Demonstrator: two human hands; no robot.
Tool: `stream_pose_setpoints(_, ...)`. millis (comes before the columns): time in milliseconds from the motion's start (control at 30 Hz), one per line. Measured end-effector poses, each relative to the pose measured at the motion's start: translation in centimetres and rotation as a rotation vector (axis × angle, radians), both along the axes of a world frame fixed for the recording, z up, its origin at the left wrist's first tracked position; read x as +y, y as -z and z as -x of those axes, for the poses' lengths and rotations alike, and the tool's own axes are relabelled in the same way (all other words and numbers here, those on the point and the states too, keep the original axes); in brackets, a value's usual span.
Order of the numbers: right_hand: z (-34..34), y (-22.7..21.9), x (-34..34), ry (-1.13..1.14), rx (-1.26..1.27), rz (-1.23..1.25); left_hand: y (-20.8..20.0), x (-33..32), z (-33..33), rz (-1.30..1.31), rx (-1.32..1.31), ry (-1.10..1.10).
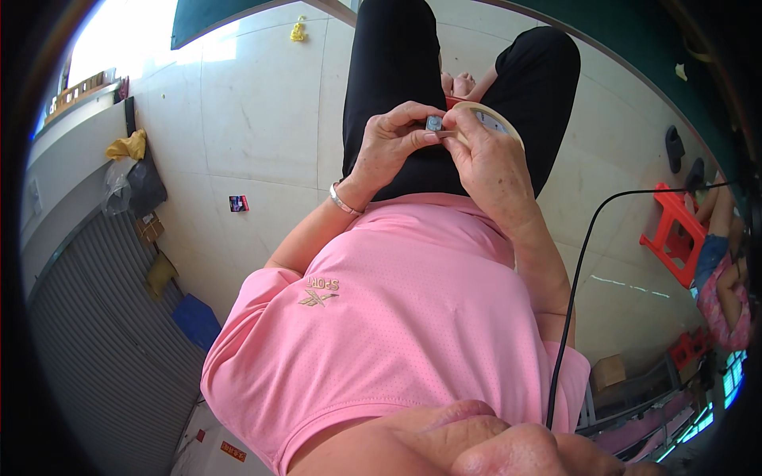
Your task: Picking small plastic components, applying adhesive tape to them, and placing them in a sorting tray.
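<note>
My left hand [390,141] is closed in a pinch around a small grey-blue block [433,124], held above my lap. A silvery bracelet [344,200] circles the left wrist. Close beside it, my right hand [494,163] grips a cream ring that looks like a roll of masking tape [510,127], partly hidden behind its fingers. The right thumb and index fingertips are pressed together by the block. A narrow pale strip [448,134] shows between the two hands; where its ends go is hidden by the fingers.
Dark green table edges [627,36] curve across the top and right. A black cable [591,218] hangs at my right. Farther right are a red stool [675,234], a seated person [722,278] and dark slippers [675,149]. Bags [143,182] lie left; a yellow item [298,30] is on the floor.
</note>
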State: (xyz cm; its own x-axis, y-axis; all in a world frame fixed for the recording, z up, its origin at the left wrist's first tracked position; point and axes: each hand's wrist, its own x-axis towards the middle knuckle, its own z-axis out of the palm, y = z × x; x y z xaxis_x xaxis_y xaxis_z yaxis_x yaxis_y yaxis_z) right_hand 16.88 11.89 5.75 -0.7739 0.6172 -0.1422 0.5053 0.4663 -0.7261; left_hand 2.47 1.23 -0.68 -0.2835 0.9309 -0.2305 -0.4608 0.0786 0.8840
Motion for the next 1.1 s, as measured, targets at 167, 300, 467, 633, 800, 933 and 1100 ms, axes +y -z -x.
stream_pose_setpoints(167, 0.1, 0.7, 0.1, 0.074, 0.127, 0.021, 0.2, 0.3, -0.5, 0.016, 0.086, -0.046)
stream_pose_setpoints(300, -0.2, 1.3, 1.0, 0.101, 0.058, 0.261, 0.2, 0.1, -0.2, 0.134, -0.016, 0.026)
stream_pose_setpoints(467, -0.4, 1.4, 2.2, 0.075, -0.030, 0.488, 0.0, 0.2, 0.0, 0.202, 0.004, 0.065)
stream_pose_setpoints(633, -0.5, 1.7, 2.2, 0.077, -0.016, 0.474, -0.1, 0.5, 0.4, 0.188, 0.194, 0.117)
stream_pose_setpoints(800, -0.4, 2.0, 1.4, 0.121, -0.013, 0.373, -1.2, 1.0, -0.7, 0.224, 0.471, 0.120)
stream_pose_setpoints(933, -0.5, 3.4, 0.8, 0.170, -0.020, 0.404, 0.1, 0.5, -1.9, 0.097, 0.713, -0.009)
stream_pose_setpoints(1100, -0.5, 4.8, 0.9, 0.124, -0.103, 0.548, 0.8, 0.0, -1.7, -0.069, 1.066, -0.041)
